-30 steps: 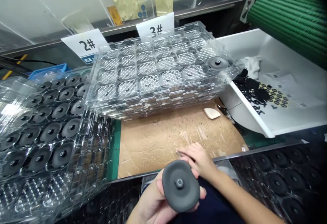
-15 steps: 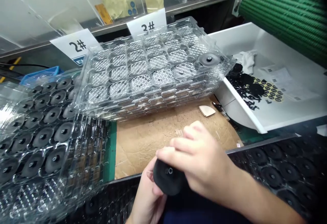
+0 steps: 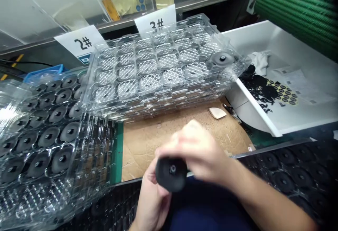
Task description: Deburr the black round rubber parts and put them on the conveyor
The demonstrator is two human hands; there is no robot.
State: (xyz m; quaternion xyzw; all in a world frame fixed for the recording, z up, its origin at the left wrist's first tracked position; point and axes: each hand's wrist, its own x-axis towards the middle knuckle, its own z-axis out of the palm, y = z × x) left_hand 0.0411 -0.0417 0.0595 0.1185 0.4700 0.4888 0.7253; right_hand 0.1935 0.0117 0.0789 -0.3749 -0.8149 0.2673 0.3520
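Observation:
A black round part (image 3: 171, 179) with a small raised hub at its centre is held low in the middle of the head view, its face turned toward me. My left hand (image 3: 154, 197) is closed on its left and lower edge. Blurred by motion, my right hand (image 3: 200, 150) curls over the upper right rim, with some fingertips hidden. Beyond both hands is a stack of clear plastic trays (image 3: 126, 99). A single grey-black disc (image 3: 222, 58) sits in the right-hand pocket of the top tray.
Clear trays of black discs (image 3: 47, 138) stand on the left, with more discs (image 3: 286, 181) at lower right. Cardboard (image 3: 142, 146) covers the bench, bearing a pale wedge-shaped pad (image 3: 217, 113). A white bin (image 3: 303, 118) holds small black pieces. A green ribbed roller (image 3: 298, 9) overhangs it.
The black part has risen slightly and its hub now faces me more squarely. My right hand has shifted slightly and is more blurred. The whole view has moved a little.

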